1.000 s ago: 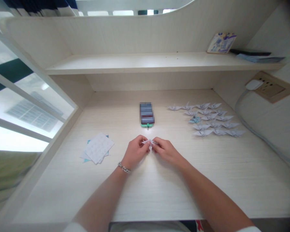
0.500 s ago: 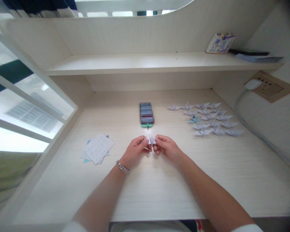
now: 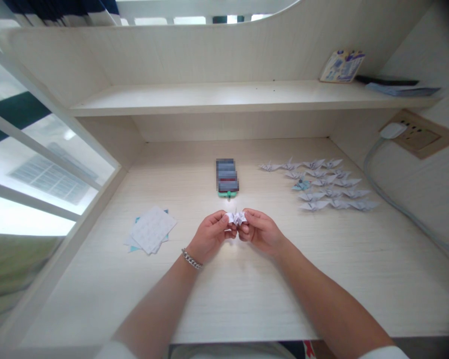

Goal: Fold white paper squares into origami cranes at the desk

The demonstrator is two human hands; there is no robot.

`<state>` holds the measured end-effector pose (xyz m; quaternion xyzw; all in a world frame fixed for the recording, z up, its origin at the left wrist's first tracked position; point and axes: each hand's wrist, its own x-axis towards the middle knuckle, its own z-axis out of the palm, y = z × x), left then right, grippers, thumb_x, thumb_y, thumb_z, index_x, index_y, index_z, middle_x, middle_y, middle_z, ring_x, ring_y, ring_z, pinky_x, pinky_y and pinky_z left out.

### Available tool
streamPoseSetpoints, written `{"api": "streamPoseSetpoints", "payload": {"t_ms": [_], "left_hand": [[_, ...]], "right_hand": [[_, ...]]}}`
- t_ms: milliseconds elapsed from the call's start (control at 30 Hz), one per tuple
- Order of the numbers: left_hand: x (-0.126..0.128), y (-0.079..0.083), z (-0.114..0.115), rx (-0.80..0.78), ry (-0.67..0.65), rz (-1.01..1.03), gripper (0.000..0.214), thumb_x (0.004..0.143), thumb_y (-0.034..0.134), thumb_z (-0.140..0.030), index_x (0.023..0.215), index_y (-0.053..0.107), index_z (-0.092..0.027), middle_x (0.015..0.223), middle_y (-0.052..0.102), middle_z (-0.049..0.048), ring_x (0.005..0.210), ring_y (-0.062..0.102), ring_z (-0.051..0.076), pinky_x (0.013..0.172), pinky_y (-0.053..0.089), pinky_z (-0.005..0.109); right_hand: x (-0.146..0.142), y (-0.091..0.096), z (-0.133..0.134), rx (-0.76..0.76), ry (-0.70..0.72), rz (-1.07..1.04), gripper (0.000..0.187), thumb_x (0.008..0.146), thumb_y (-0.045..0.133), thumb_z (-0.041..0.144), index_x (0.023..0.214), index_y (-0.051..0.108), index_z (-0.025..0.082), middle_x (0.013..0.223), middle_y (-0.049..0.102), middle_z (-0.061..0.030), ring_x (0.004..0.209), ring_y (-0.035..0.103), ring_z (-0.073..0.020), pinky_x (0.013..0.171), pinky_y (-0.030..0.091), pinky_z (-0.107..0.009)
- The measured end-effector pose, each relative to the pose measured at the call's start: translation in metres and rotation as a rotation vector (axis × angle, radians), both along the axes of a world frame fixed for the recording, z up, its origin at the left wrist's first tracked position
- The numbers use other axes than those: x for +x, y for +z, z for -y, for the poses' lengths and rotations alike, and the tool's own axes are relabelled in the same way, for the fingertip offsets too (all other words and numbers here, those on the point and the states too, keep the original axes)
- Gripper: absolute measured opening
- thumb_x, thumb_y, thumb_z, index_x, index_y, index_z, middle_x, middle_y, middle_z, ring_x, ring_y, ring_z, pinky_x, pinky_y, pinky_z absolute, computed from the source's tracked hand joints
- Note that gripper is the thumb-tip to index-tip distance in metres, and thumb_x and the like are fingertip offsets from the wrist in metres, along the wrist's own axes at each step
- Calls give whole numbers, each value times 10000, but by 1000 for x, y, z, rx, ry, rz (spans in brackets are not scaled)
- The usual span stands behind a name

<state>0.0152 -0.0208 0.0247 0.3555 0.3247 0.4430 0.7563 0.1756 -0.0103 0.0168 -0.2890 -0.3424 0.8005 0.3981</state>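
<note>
My left hand (image 3: 210, 235) and my right hand (image 3: 261, 231) meet over the middle of the pale wooden desk (image 3: 247, 294), both pinching a small white folded paper piece (image 3: 236, 217) between thumbs and fingertips. The paper sticks up a little between the two hands, just above the desk surface. A silver bracelet (image 3: 192, 259) sits on my left wrist. A phone (image 3: 227, 177) lies flat just beyond the hands.
Several folded paper cranes (image 3: 322, 184) lie in rows at the right rear of the desk. A small stack of paper squares (image 3: 150, 230) rests at the left. A shelf (image 3: 224, 97) runs overhead; a wall socket with plug and cable (image 3: 392, 132) is at right.
The hands have turned and lifted the paper piece slightly; its folded flaps now stand up and spread between the fingertips, where earlier it pointed downward.
</note>
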Motion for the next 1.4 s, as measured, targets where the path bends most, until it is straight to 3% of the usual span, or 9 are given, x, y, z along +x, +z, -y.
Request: {"api": "streamPoseSetpoints", "payload": {"t_ms": [267,533,633,867,1400], "left_hand": [[-4,-8,-6,33,-13,-279,245,753,553,-366,676,535,-134,567,533,9,503,498,99,470,370,210],[-3,-3,-6,202,3,-503,291,770,528,-396,659,546,-128,542,530,2,483,463,87,482,365,209],[-3,-3,-5,189,-6,-444,293,773,534,-399,655,538,-131,550,532,-1,484,467,83,489,366,212],[2,-2,-1,13,-10,-98,260,765,576,-368,674,508,-134,582,526,-10,506,478,64,506,368,199],[6,-3,2,-44,26,73,208,802,553,-310,720,534,-120,638,546,12,541,496,68,546,383,213]], "right_hand": [[2,-11,-3,136,24,163,243,754,588,390,709,537,156,569,540,3,507,484,-102,488,362,-221],[4,-12,-8,254,6,391,300,741,589,418,625,541,146,529,525,18,465,466,-89,464,357,-218],[5,-8,-6,192,29,303,272,721,623,393,637,547,145,543,532,18,464,466,-83,463,356,-213],[1,-4,-1,-9,45,-21,212,739,626,321,667,528,147,574,539,10,474,483,-77,451,342,-196],[-4,-7,0,-73,13,-171,182,741,638,293,678,561,141,563,556,-3,492,491,-87,461,365,-194]]}}
